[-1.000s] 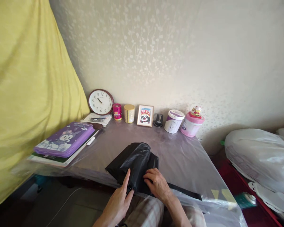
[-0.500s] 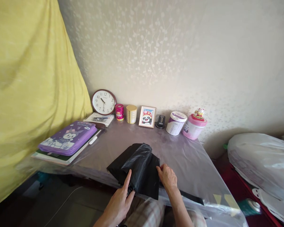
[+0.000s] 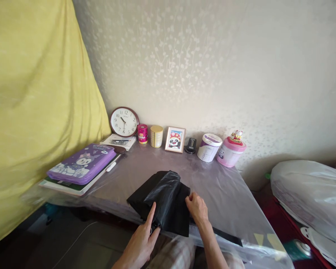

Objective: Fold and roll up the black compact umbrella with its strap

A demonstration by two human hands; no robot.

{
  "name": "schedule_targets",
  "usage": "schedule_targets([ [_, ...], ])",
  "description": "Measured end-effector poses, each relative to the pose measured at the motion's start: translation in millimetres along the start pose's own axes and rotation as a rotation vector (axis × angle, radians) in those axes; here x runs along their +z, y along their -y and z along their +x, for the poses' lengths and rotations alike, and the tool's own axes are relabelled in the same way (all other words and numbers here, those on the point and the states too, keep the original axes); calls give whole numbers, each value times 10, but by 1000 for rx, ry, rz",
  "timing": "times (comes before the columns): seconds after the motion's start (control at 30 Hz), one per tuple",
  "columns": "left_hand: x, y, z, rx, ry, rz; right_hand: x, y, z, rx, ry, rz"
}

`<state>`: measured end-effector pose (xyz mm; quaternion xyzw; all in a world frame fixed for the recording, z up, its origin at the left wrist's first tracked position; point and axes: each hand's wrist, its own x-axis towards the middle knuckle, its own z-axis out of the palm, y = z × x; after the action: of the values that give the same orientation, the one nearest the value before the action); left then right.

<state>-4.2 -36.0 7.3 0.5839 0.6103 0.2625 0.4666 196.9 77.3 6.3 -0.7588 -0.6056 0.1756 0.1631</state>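
Note:
A black folding umbrella (image 3: 168, 203), collapsed with its fabric in loose pleats, lies at the front edge of the table. My left hand (image 3: 141, 239) grips its near end, index finger stretched along the cloth and thumb underneath; dark fittings show between them. At the right side of the umbrella, my right hand (image 3: 197, 207) pinches the edge of a fabric panel between thumb and curled fingers. A flat black strip of cloth (image 3: 228, 237) lies beyond my right wrist, partly hidden by the forearm.
Plastic film covers the table (image 3: 212, 194). Along the wall stand a clock (image 3: 124, 122), a pink tin (image 3: 142, 133), a yellow tin (image 3: 156, 136), a picture frame (image 3: 175, 139) and tubs (image 3: 209, 148). A purple case (image 3: 82, 164) lies on books at left.
My right fingers have curled in a little more at the panel's edge. The left hand and the umbrella stay nearly where they were; the view has shifted slightly.

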Motion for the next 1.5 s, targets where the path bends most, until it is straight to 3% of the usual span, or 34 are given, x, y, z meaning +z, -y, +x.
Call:
schedule_targets([
  [0.13, 19, 38, -8, 8, -7, -60, 79, -55, 4, 99, -28, 453],
  [0.27, 25, 26, -21, 1, -11, -96, 134, -66, -59, 269, 122, 916],
  [0.37, 32, 10, -27, 3, 6, -113, 135, -41, -104, 185, 208, 1137],
  [0.47, 44, 4, -27, 0, 15, -115, 67, 23, -130, 108, 197, 1250],
  [0.7, 41, -53, -32, -8, 41, 17, -126, 265, -126, 47, 177, 1296],
  [0.9, 21, -77, -52, 35, 24, 124, -55, 430, -62, 12, 201, 1265],
  [1.13, 54, 9, -15, 25, 26, 91, 73, 610, -5, -16, 178, 1132],
  [1.33, 40, 37, -4, -10, 46, 121, 205, 600, 41, -159, 196, 970],
  [1.5, 50, 97, -34, -51, 42, 71, 244, 587, 66, -309, 122, 611],
])
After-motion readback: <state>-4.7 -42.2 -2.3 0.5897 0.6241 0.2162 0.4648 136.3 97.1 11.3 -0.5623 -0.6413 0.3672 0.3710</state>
